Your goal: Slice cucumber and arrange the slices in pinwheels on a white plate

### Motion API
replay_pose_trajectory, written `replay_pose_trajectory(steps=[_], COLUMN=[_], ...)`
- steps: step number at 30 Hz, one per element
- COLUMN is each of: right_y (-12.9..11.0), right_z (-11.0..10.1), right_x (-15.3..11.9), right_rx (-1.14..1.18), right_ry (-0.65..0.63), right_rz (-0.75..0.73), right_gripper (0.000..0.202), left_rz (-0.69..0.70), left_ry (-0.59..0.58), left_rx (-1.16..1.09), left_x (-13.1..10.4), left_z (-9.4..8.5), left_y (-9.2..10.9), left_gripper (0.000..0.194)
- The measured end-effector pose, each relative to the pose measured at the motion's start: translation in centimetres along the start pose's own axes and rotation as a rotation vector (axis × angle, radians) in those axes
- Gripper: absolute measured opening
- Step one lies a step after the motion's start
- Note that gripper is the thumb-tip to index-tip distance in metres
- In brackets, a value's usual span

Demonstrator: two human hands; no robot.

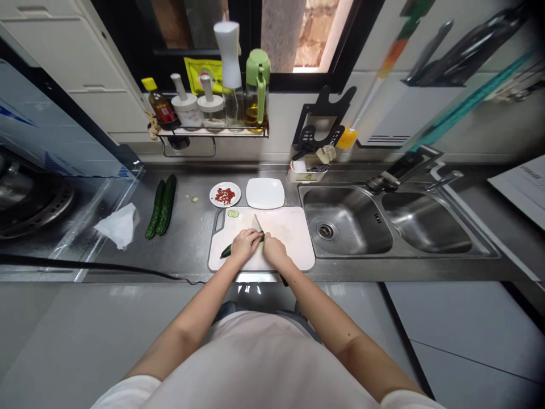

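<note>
My left hand (246, 243) presses a cucumber (227, 250) onto the white cutting board (293, 238). My fingers cover its middle, and its tapered end sticks out to the left. In my right hand (275, 250) is a knife (258, 222), its blade pointing away from me at the cucumber's right end and the handle's end showing below my wrist. A few pale cucumber slices (233, 213) lie at the board's upper left. Behind the board stand a small plate of chopped red pieces (225, 195) and a white square plate (264, 193).
Two whole cucumbers (162, 207) and a crumpled white tissue (119, 225) lie left of the board. A double steel sink (349, 218) is at the right. Above hangs a rack (191, 134) of bottles and jars. A black cable (106, 265) runs along the counter's front left.
</note>
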State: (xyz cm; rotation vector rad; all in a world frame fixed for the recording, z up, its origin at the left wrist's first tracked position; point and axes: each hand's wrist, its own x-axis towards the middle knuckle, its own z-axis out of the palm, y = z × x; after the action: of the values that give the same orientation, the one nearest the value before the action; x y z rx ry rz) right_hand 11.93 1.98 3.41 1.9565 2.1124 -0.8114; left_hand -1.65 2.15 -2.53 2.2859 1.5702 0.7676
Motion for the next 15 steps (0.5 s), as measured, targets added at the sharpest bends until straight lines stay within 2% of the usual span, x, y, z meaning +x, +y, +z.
replay_pose_trajectory(steps=[5,15], right_y=[0.3,1.7], right_z=[0.1,1.2], right_x=[-0.5,-3.4], right_rx=[-0.022,-0.082], right_ry=[-0.017,-0.052], right_rz=[0.003,0.013], right_gripper=[0.034,0.032], left_rz=[0.011,0.016], left_ry=[0.008,0.015], left_rx=[0.01,0.027], left_x=[0.0,-0.1], left_z=[0.1,0.3], left_y=[0.0,-0.1], left_gripper=[0.022,0.022])
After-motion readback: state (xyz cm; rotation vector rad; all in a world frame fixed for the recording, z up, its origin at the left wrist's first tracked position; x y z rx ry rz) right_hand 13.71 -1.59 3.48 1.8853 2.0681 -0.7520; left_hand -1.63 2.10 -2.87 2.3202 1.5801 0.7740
